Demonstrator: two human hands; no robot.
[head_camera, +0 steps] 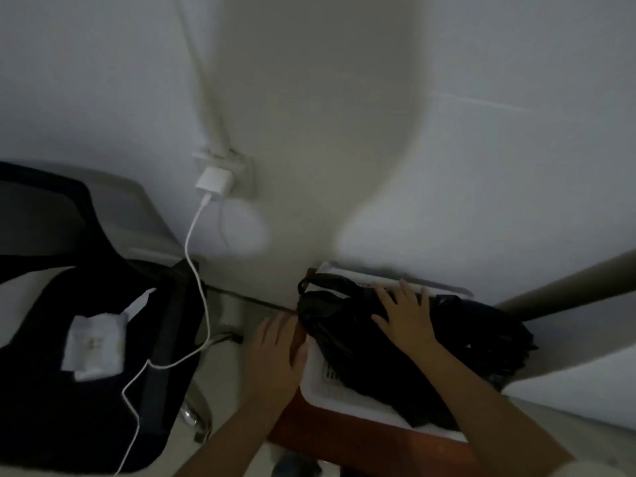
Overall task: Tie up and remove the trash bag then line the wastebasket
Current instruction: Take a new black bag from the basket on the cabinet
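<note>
A black trash bag (361, 342) lies crumpled over the top of a white slotted wastebasket (330, 390) that stands against the wall at lower right. My right hand (404, 316) rests flat on the bag with fingers spread toward the basket's far rim. My left hand (275, 352) presses against the basket's left side, thumb near the rim, fingers extended. Neither hand visibly grasps anything. The inside of the basket is hidden by the bag.
A black chair (86, 339) with a white packet (94, 346) on its seat stands at left. A white charger (215, 180) sits in a wall socket, its cable (199, 290) trailing over the chair. A reddish-brown surface (309, 432) lies below the basket. A tan bar (568, 287) crosses at right.
</note>
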